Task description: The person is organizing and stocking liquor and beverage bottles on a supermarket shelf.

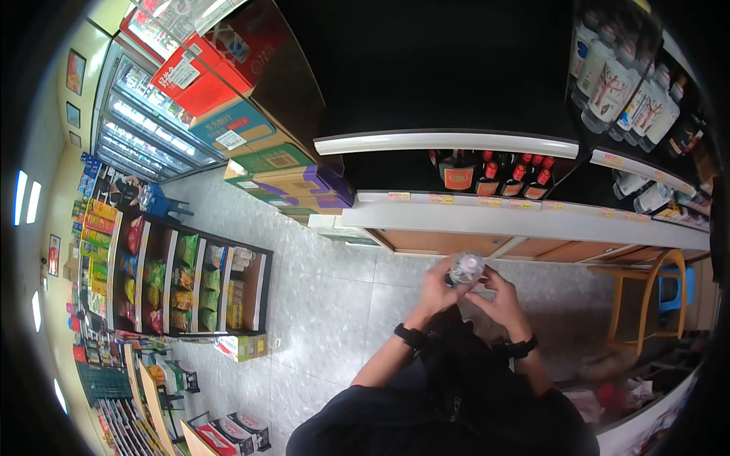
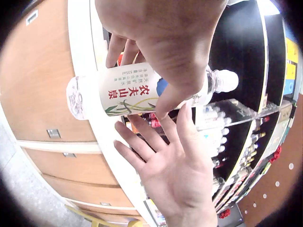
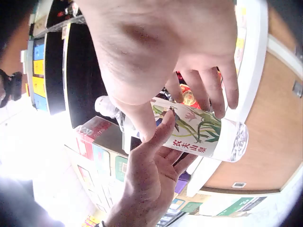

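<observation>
A clear plastic water bottle [image 1: 467, 264] with a white, plant-printed label is held in front of the body. My left hand [image 1: 437, 290] grips it; in the left wrist view its thumb crosses the label [image 2: 130, 92], with fingers round the far side. Seen from the right wrist, the left hand [image 3: 147, 177] holds the bottle [image 3: 208, 130] from below. My right hand [image 1: 502, 302] is beside the bottle, fingers spread and fairly straight, fingertips right at its side in the left wrist view. The white cap [image 2: 226, 81] is on the bottle's neck.
Ahead is a shelf [image 1: 449, 144] with several red-capped dark bottles [image 1: 458, 173] on its lower tier. Stacked cartons [image 1: 293, 182] stand at its left, a snack rack [image 1: 262, 292] further left. A wooden chair [image 1: 646, 304] stands at right; more water bottles [image 1: 608, 91] fill the upper right shelf.
</observation>
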`<state>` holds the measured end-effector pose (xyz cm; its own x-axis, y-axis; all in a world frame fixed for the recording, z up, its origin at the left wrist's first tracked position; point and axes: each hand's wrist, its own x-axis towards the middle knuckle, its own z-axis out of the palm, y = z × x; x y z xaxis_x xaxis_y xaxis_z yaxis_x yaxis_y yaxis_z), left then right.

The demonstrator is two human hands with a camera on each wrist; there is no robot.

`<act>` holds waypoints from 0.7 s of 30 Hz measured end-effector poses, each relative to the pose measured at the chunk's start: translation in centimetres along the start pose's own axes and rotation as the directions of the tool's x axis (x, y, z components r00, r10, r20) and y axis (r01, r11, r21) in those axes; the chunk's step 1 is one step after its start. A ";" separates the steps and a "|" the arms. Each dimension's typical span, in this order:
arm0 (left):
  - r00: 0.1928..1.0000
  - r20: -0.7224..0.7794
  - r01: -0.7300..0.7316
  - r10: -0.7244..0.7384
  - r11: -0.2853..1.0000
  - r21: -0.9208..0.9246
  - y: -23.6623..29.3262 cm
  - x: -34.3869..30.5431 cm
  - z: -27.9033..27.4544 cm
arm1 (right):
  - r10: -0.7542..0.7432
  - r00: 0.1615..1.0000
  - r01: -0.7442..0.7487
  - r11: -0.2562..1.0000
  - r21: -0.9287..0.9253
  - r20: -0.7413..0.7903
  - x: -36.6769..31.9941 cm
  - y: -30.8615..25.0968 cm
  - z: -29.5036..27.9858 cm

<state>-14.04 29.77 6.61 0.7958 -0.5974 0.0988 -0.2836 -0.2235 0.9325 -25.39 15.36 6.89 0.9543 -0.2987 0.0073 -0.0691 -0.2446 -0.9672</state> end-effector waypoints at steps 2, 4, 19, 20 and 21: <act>0.998 -0.052 0.034 -0.035 0.999 -0.014 -1.3 1.7 -2.0 | -0.008 0.996 0.004 0.999 0.051 0.090 2.9 -1.4 1.4; 0.982 -0.182 0.052 -0.042 0.997 0.051 -2.5 3.9 -4.4 | -0.036 0.983 0.034 0.999 0.018 0.180 6.6 -1.8 3.0; 0.946 -0.325 -0.008 0.002 1.000 -0.016 -8.4 17.8 -14.7 | -0.142 0.981 0.133 0.988 0.076 0.132 23.8 -0.9 12.6; 0.950 -0.313 -0.015 0.011 1.000 -0.009 -9.0 18.3 -14.8 | -0.145 0.982 0.136 0.987 0.081 0.117 24.1 -0.8 12.5; 0.954 -0.301 -0.013 0.005 1.000 -0.023 -10.1 18.6 -14.7 | -0.128 0.983 0.119 0.990 0.078 0.134 24.5 -0.9 12.4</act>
<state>11.49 32.23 4.13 0.9185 -0.3390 0.2036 -0.2812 -0.1979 0.9390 1.62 19.68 4.75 0.9855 -0.1390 0.0972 0.0673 -0.2059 -0.9763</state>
